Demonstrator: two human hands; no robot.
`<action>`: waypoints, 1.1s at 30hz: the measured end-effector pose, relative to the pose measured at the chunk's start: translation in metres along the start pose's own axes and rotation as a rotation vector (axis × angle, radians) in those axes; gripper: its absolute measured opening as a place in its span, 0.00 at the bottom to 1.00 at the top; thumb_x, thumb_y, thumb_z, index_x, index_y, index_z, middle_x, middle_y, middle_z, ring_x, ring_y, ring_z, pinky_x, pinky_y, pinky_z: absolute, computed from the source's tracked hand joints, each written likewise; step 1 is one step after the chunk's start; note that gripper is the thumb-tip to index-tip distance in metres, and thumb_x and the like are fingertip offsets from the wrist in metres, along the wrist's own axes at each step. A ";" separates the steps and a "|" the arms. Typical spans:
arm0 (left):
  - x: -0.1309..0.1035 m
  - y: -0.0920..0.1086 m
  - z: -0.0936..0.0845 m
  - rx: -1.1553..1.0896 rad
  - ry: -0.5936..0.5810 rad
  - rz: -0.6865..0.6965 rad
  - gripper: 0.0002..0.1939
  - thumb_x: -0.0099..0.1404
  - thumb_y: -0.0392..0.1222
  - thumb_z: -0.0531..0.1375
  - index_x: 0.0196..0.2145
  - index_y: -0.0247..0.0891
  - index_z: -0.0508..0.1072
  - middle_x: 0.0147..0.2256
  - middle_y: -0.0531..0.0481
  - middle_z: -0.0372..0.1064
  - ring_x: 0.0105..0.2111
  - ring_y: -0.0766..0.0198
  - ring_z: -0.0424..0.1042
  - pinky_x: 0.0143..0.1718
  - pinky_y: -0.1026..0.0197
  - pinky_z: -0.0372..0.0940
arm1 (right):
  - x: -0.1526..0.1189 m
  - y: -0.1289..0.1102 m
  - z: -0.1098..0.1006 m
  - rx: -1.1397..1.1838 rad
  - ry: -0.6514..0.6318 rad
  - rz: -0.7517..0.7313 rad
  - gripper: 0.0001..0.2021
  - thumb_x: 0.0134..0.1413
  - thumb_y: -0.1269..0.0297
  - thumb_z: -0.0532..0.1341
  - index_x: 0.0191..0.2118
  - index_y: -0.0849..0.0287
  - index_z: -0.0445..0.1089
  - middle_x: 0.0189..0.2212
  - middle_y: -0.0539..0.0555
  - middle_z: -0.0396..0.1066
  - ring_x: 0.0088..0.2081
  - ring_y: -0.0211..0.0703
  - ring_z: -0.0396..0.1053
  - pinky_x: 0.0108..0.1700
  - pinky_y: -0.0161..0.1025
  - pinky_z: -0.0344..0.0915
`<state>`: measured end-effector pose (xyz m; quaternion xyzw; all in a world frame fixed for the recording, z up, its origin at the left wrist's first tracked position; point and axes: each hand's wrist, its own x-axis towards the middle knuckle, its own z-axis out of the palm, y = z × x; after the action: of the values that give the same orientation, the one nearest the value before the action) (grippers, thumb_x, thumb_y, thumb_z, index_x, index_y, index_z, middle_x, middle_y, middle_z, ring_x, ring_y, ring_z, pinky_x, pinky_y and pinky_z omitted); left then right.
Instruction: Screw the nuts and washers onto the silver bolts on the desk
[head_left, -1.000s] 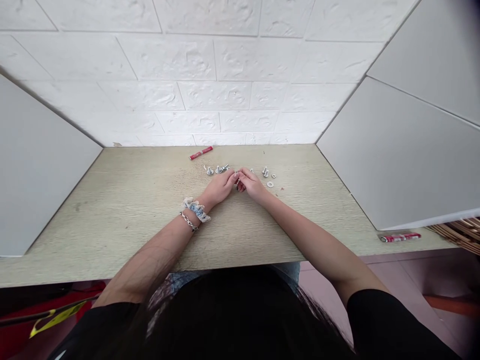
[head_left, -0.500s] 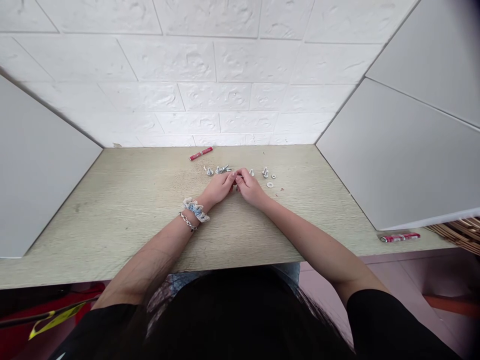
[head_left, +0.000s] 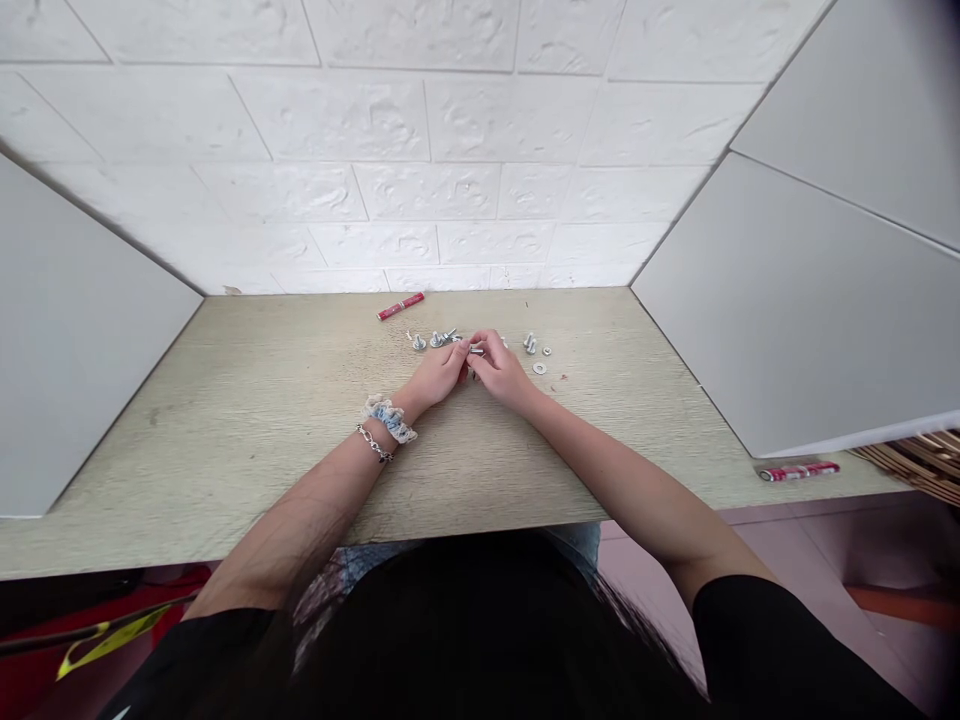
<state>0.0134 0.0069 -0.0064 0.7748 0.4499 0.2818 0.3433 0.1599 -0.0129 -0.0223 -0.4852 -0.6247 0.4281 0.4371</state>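
Between my two hands a small silver bolt (head_left: pixel 476 350) shows, its shank lying roughly sideways. My left hand (head_left: pixel 436 378) pinches its left end with thumb and fingers. My right hand (head_left: pixel 504 378) is curled around the shank, index finger above and thumb below. The fingertips hide part of the bolt, and I cannot tell whether a nut or washer is on it. Just left of the hands stand bolts with washers (head_left: pixel 419 342). To the right are upright bolts (head_left: pixel 530 344), a small nut (head_left: pixel 547 351) and a flat washer (head_left: pixel 539 368).
A red marker-like tube (head_left: pixel 400 306) lies near the white brick wall (head_left: pixel 465 190). Another red tube (head_left: pixel 799 472) lies at the table's right front edge, near a wicker basket (head_left: pixel 919 462). Grey panels stand left (head_left: pixel 82 340) and right (head_left: pixel 810 300) of the wooden tabletop (head_left: pixel 247 440).
My right fingers have lifted and parted slightly, so the bolt's shank now shows between the hands. My left hand has stayed nearly still. The loose hardware has not moved.
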 end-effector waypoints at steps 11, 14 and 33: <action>0.000 -0.002 0.001 0.024 0.014 0.005 0.29 0.72 0.57 0.38 0.22 0.39 0.61 0.21 0.51 0.63 0.26 0.63 0.64 0.33 0.59 0.60 | 0.002 -0.001 -0.003 -0.105 -0.010 -0.011 0.16 0.63 0.54 0.49 0.26 0.56 0.59 0.21 0.46 0.62 0.27 0.37 0.62 0.35 0.37 0.58; 0.001 -0.001 0.001 0.022 0.022 -0.030 0.28 0.73 0.56 0.39 0.22 0.39 0.62 0.21 0.52 0.63 0.26 0.63 0.64 0.31 0.59 0.59 | 0.002 -0.002 -0.002 -0.126 0.004 -0.027 0.12 0.62 0.56 0.51 0.29 0.56 0.61 0.24 0.46 0.64 0.30 0.37 0.63 0.37 0.37 0.58; 0.000 0.000 0.001 0.013 -0.012 -0.063 0.30 0.72 0.59 0.38 0.22 0.39 0.64 0.18 0.52 0.62 0.23 0.63 0.66 0.29 0.59 0.59 | 0.000 -0.010 -0.002 -0.082 0.019 -0.047 0.07 0.60 0.60 0.51 0.35 0.55 0.62 0.25 0.46 0.68 0.29 0.37 0.65 0.39 0.37 0.61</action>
<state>0.0137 0.0070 -0.0071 0.7641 0.4740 0.2632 0.3496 0.1594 -0.0147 -0.0127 -0.4919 -0.6488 0.3870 0.4328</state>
